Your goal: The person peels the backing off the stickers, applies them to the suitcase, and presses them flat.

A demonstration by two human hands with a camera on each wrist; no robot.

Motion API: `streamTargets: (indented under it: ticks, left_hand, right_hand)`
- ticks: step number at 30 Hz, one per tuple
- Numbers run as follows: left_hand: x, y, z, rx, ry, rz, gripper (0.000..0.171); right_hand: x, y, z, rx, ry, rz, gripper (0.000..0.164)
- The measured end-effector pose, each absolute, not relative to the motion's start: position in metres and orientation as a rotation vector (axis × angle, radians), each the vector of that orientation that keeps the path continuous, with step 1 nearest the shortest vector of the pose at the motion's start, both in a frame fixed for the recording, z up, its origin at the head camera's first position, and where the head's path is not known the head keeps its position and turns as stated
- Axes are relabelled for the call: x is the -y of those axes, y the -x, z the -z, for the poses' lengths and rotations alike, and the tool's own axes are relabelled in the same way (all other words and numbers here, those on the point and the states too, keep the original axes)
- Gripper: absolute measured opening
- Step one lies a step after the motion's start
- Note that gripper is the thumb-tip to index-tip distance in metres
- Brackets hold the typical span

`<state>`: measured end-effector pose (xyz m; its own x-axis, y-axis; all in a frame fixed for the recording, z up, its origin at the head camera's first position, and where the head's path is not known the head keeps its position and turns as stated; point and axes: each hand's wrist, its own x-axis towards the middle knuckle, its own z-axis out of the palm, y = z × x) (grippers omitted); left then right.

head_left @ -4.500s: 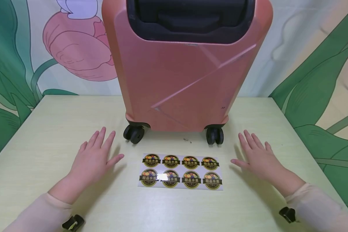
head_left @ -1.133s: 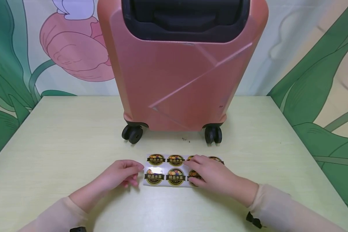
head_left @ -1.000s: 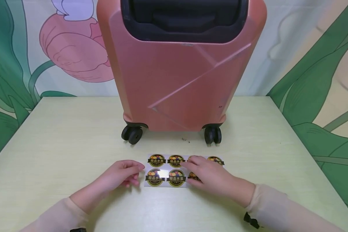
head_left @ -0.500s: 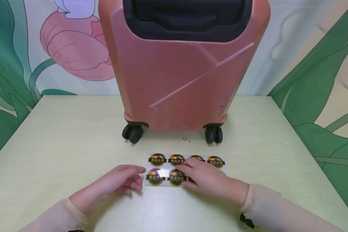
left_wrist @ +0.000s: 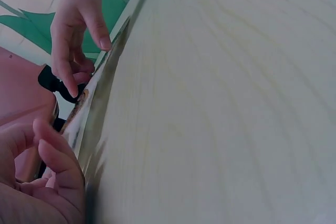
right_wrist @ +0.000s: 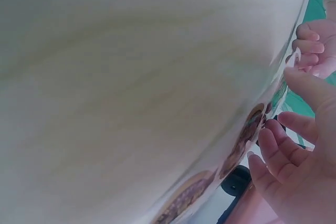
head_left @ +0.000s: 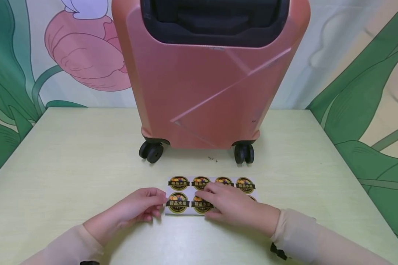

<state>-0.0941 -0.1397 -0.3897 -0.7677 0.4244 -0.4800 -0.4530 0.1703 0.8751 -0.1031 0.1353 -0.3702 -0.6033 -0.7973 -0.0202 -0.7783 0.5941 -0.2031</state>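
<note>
A white sheet of round black-and-gold fruit stickers (head_left: 178, 202) lies on the table in front of the suitcase. At its left edge, my left hand (head_left: 142, 206) pinches the sheet between thumb and forefinger, the other fingers curled below. A bit of white edge (right_wrist: 296, 57) stands up by those fingers in the right wrist view. My right hand (head_left: 232, 204) lies over the middle and right of the sheet, fingers loosely bent, fingertips on the stickers, covering some of them. In the left wrist view the right hand (left_wrist: 79, 30) reaches down to the sheet from the far side.
A pink suitcase (head_left: 212, 95) with a black recessed panel stands upright behind the sheet on black wheels (head_left: 244, 153). The pale wooden table (head_left: 86, 147) spreads around it. A curtain printed with leaves and a pink flower (head_left: 86, 55) hangs behind.
Both hands came inward from beside the sheet to it. Lately the right hand slid left over the stickers, and the left fingertips closed on the left edge.
</note>
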Motion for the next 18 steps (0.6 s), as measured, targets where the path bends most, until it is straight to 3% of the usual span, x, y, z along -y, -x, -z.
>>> streamTargets:
  ticks: [5,18]
  left_hand:
    - [0.136,0.095,0.388,-1.860,0.000,-1.678,0.012]
    - [0.129,0.092,0.383,-1.808,-0.009,-1.739,0.027]
  right_hand:
    - [-0.134,0.103,0.367,-2.710,1.375,0.239,0.056]
    - [-0.122,0.103,0.362,-2.768,1.456,0.335,0.047]
